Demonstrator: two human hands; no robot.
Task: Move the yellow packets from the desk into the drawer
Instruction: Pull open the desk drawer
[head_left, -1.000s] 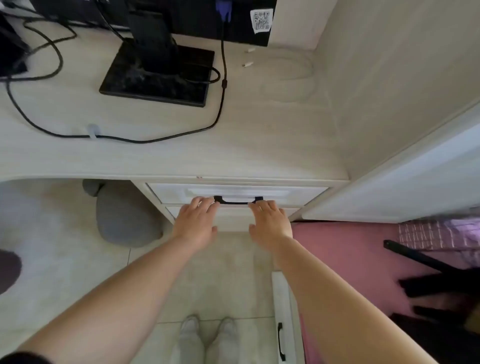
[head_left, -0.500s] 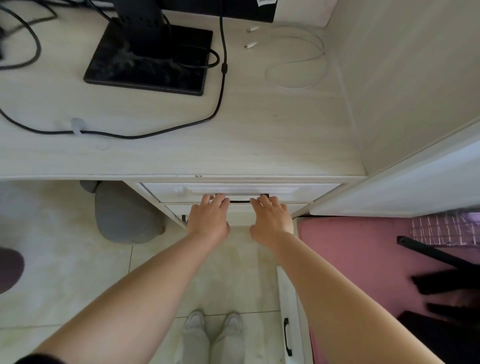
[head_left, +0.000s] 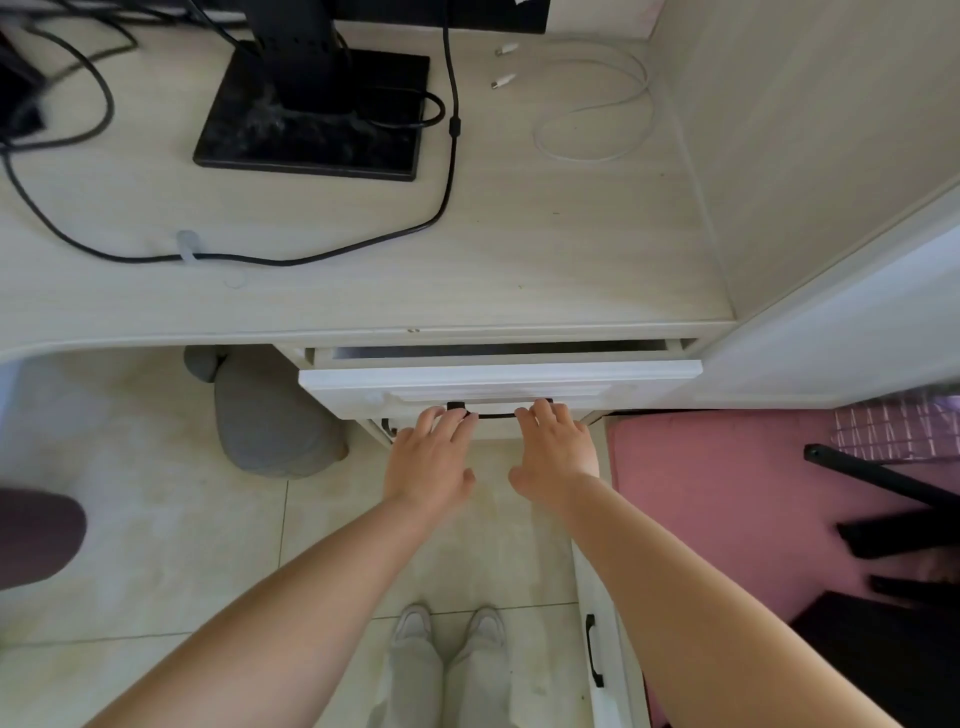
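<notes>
Both hands grip the black handle of the drawer, left hand beside right hand; the drawer stands slightly open under the bench.

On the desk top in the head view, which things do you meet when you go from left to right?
Black cables → clear cable clip → black monitor base → black cable with a ferrite bead → white charging cable.
</notes>
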